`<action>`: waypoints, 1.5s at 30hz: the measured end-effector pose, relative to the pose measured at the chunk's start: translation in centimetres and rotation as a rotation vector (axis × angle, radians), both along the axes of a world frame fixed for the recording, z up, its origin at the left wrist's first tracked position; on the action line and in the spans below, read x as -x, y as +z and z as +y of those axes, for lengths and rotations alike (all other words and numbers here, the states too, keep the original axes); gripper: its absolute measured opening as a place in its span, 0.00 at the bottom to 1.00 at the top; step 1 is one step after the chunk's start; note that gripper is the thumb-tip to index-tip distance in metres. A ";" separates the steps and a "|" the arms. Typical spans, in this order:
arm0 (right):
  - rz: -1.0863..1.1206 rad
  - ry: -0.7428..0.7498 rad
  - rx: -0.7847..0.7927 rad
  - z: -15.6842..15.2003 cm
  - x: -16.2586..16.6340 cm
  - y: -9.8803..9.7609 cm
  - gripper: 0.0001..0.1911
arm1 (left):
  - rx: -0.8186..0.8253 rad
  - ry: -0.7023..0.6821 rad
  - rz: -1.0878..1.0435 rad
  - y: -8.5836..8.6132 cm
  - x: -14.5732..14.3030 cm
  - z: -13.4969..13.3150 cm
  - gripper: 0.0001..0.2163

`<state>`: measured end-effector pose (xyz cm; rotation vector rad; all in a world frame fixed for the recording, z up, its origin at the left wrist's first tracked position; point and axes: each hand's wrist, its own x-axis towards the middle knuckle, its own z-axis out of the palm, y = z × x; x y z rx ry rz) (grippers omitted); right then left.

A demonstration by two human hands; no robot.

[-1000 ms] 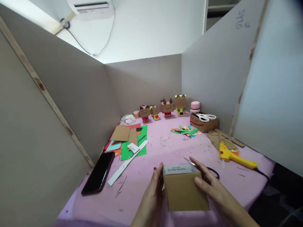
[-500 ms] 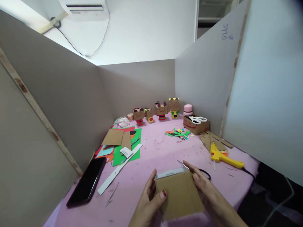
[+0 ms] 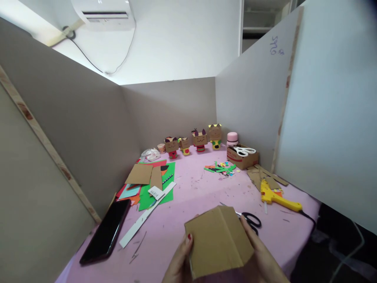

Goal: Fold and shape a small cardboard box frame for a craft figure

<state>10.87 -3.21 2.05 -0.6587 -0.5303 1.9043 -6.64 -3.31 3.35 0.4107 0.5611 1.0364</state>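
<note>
Cardboard box (image 3: 216,241) sits between my left hand (image 3: 181,255) and my right hand (image 3: 260,251); I have both clamped on its sides. Black-handled scissors (image 3: 243,215) lie on the counter (image 3: 191,196), just beyond my right hand.

Cardboard box (image 3: 219,240) turned; black-handled scissors (image 3: 249,221) more exposed.

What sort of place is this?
It looks like a small craft booth, walled in by grey panels. A yellow glue gun lies on the pink tabletop, coloured paper is spread at the left, and little cardboard figures stand at the back.
</note>
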 end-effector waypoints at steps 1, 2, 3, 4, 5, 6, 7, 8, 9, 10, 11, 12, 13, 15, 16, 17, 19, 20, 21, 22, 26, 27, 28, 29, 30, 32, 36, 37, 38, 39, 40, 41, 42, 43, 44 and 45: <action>0.024 -0.002 -0.020 -0.1 0.3 0.1 0.34 | -0.001 -0.028 -0.006 0.0 0.0 0.0 0.24; 0.040 -0.018 -0.043 -0.3 0.6 0.1 0.33 | -0.002 -0.056 -0.005 -0.1 -0.1 0.1 0.22; 0.055 -0.037 -0.058 -0.4 0.9 0.1 0.30 | -0.001 -0.079 0.000 -0.2 -0.3 0.2 0.22; 0.072 -0.051 -0.064 -0.4 1.2 0.0 0.27 | -0.001 -0.089 0.012 -0.4 -0.5 0.3 0.23; 0.091 -0.060 -0.063 -0.5 1.4 0.0 0.25 | -0.009 -0.079 0.031 -0.8 -0.7 0.5 0.24; 0.110 -0.064 -0.059 -0.5 1.6 -0.1 0.24 | -0.028 -0.041 0.061 -1.2 -0.9 0.7 0.25; 0.129 -0.058 -0.056 -0.4 1.7 -0.1 0.24 | -0.055 0.027 0.104 -1.7 -1.0 0.9 0.25; 0.149 -0.055 -0.048 -0.3 1.8 -0.1 0.26 | -0.085 0.119 0.166 -2.1 -1.1 1.1 0.26; 0.163 -0.068 -0.033 -0.2 1.8 -0.1 0.27 | -0.117 0.221 0.245 -2.5 -1.1 1.3 0.26; 0.165 -0.108 -0.016 -0.1 1.8 -0.1 0.26 | -0.145 0.310 0.328 -2.8 -1.0 1.5 0.26; 0.150 -0.177 -0.001 0.1 1.9 -0.2 0.25 | -0.164 0.368 0.397 -3.0 -0.9 1.6 0.25; 0.123 -0.264 0.008 0.2 1.9 -0.2 0.23 | -0.174 0.385 0.436 -3.0 -0.7 1.6 0.24; 0.083 -0.358 0.001 0.3 2.0 -0.3 0.23 | -0.180 0.365 0.435 -2.8 -0.7 1.5 0.24; -0.023 -0.509 -0.081 0.3 2.3 -0.7 0.28 | -0.179 0.282 0.347 -2.2 -0.7 1.2 0.28; -0.078 -0.553 -0.143 0.2 2.4 -0.9 0.31 | -0.173 0.249 0.301 -1.9 -0.7 1.1 0.29; -0.128 -0.577 -0.207 0.1 2.5 -1.2 0.33 | -0.163 0.230 0.270 -1.5 -0.8 1.0 0.29; -0.187 -0.568 -0.316 -0.2 2.3 -1.8 0.33 | -0.126 0.209 0.248 -0.9 -1.0 0.9 0.27; -0.194 -0.534 -0.358 -0.3 2.2 -2.0 0.31 | -0.103 0.208 0.242 -0.7 -1.0 0.9 0.26; -0.192 -0.495 -0.391 -0.4 1.9 -2.2 0.28 | -0.082 0.216 0.232 -0.5 -1.0 1.0 0.26; -0.193 -0.462 -0.417 -0.5 1.6 -2.4 0.26 | -0.066 0.235 0.223 -0.5 -0.9 1.1 0.25; -0.279 -0.438 -0.458 -0.5 1.0 -2.3 0.26 | -0.089 0.307 0.248 -0.7 -0.6 1.8 0.26; -0.297 -0.449 -0.455 -0.5 1.2 -2.2 0.27 | -0.107 0.318 0.252 -0.9 -0.6 2.0 0.27; -0.306 -0.468 -0.450 -0.5 1.4 -2.2 0.27 | -0.124 0.333 0.252 -1.1 -0.5 2.3 0.28; -0.312 -0.496 -0.443 -0.4 1.7 -2.3 0.27 | -0.140 0.350 0.250 -1.4 -0.4 2.5 0.28; -0.318 -0.528 -0.436 -0.3 2.0 -2.6 0.27 | -0.157 0.364 0.256 -1.6 -0.3 2.7 0.29; -0.321 -0.554 -0.426 -0.1 2.5 -3.3 0.25 | -0.187 0.376 0.322 -2.1 0.1 3.1 0.29; -0.269 -0.479 -0.316 0.1 1.8 -4.8 0.24 | -0.223 0.433 0.565 -2.9 0.8 3.0 0.23; -0.267 -0.468 -0.274 0.1 1.3 -4.9 0.23 | -0.230 0.454 0.615 -3.0 0.9 2.8 0.22; -0.271 -0.463 -0.241 0.1 0.9 -4.8 0.22 | -0.241 0.466 0.657 -3.1 0.8 2.7 0.21; -0.274 -0.452 -0.223 0.1 0.5 -4.6 0.21 | -0.257 0.463 0.686 -3.3 0.6 2.5 0.21; -0.270 -0.438 -0.223 0.2 0.3 -4.3 0.20 | -0.272 0.450 0.692 -3.4 0.4 2.4 0.22; -0.265 -0.425 -0.236 0.4 0.1 -4.0 0.20 | -0.285 0.431 0.674 -3.6 0.1 2.4 0.23; -0.263 -0.421 -0.255 0.6 0.2 -3.8 0.21 | -0.291 0.415 0.641 -3.8 -0.2 2.3 0.25; -0.272 -0.419 -0.272 0.9 0.3 -3.6 0.23 | -0.291 0.409 0.600 -4.0 -0.6 2.3 0.27; -0.291 -0.409 -0.281 1.1 0.6 -3.5 0.26 | -0.287 0.409 0.565 -4.2 -0.9 2.3 0.29; -0.314 -0.397 -0.282 1.4 1.0 -3.5 0.28 | -0.285 0.407 0.543 -4.3 -1.1 2.3 0.31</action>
